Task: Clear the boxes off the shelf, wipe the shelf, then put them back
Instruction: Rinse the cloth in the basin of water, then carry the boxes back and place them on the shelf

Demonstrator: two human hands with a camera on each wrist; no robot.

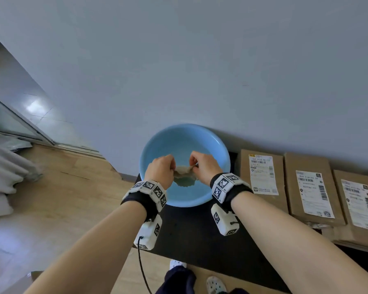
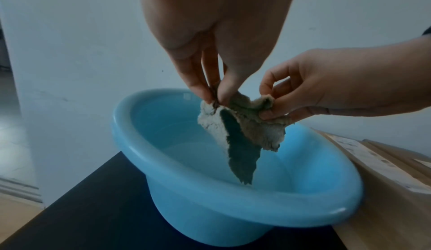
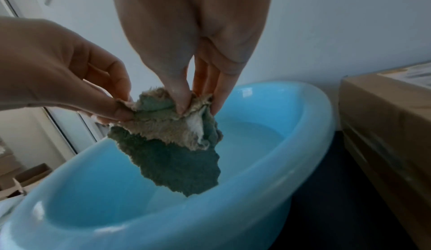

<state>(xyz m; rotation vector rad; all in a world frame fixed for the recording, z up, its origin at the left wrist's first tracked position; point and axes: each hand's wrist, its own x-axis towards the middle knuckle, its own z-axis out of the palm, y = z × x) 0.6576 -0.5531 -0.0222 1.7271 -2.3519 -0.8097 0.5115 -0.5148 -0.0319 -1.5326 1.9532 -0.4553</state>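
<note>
A small grey-beige cloth (image 1: 184, 174) hangs spread between both my hands over a light blue basin (image 1: 157, 143) with water in it. My left hand (image 1: 163, 169) pinches the cloth's left corner (image 2: 215, 102) between thumb and fingers. My right hand (image 1: 203, 166) pinches the other corner (image 3: 186, 106). The cloth's darker lower tip (image 3: 186, 176) points down toward the water. The basin (image 2: 163, 163) stands on a black shelf top (image 1: 200, 236) against the wall. Three cardboard boxes with shipping labels (image 1: 261, 175) (image 1: 312, 194) (image 1: 359, 206) lie flat on the shelf to the right.
A pale wall (image 1: 200, 71) rises right behind the basin. The wooden floor (image 1: 62, 198) lies to the left, with a sliding door frame (image 1: 19, 122) and a heap of pale fabric (image 1: 4, 172). The nearest box (image 3: 385, 125) sits close to the basin's right rim.
</note>
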